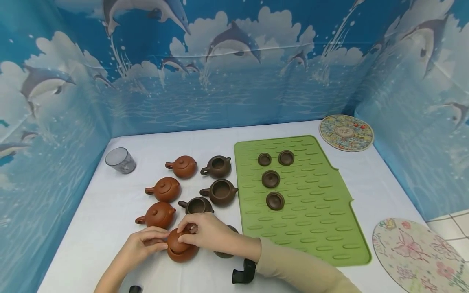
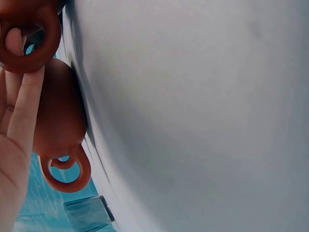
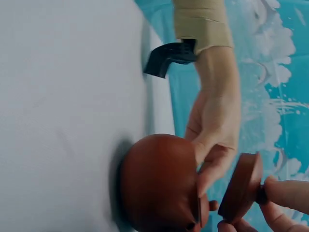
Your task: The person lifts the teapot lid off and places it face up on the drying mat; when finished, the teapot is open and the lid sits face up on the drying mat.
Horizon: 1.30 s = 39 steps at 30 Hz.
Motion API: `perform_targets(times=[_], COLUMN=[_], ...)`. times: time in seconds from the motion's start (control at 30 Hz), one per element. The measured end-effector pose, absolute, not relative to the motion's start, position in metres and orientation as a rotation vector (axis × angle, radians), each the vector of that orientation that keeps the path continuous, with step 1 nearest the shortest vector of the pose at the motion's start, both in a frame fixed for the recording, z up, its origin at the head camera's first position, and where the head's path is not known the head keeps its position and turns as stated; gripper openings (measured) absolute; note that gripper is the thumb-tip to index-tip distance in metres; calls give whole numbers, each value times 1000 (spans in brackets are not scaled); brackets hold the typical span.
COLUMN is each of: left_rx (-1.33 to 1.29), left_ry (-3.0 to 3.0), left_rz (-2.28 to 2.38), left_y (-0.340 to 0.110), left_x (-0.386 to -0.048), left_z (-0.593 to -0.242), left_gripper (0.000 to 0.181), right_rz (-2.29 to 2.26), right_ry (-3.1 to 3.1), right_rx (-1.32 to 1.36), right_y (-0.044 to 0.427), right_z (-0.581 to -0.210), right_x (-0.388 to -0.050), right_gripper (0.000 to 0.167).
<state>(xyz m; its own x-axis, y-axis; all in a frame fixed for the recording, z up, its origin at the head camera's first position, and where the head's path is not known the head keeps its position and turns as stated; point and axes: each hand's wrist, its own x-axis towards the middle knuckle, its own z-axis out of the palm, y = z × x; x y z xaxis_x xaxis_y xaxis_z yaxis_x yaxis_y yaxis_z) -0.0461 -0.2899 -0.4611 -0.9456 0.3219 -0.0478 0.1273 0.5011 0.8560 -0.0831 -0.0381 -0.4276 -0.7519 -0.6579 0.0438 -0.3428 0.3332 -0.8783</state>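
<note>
A reddish-brown clay teapot stands on the white table. My left hand holds it at its handle side; in the left wrist view a fingertip shows through the handle ring. With thumb and fingers, my right hand pinches the dark knob of a reddish clay lid. That lid is tilted and apart from the teapot in the right wrist view. Beyond it are three lidded reddish teapots, the closest just behind my left hand. A dark brown lidless teapot is beyond my right hand.
More lidless brown teapots line the mat's left edge; a dark round pot is partly behind my right forearm. Several brown lids lie on the green mat. A glass stands far left; patterned round mats lie right.
</note>
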Motion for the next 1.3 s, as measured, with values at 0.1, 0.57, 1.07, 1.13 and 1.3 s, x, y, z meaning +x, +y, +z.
perform_targets(times=[0.1,0.57,1.07,1.13,1.3], left_rx=[373,344,303,297,275], left_ry=[2540,2474,2487,2480,2477], left_rz=[1418,1467,1435,1441,1435], left_y=[-289,-290,-290,-290,-290], left_x=[-46,-47,-46,-46,-47], left_z=[-460,-460,-462,-462,-463], left_gripper=[29,31,32,32,32], right_rz=[-1576,-2035,-2184,-2143,-1950], right_ry=[2118,1366,1595,1743,2075], right_rx=[-693,-152,39,94,246], right_y=[-26,69,171,184,207], right_z=[-426,-431,-432,-435,-446], right_x=[-89,-108,-137,-143,-154], right_gripper=[10,37,52,67,77])
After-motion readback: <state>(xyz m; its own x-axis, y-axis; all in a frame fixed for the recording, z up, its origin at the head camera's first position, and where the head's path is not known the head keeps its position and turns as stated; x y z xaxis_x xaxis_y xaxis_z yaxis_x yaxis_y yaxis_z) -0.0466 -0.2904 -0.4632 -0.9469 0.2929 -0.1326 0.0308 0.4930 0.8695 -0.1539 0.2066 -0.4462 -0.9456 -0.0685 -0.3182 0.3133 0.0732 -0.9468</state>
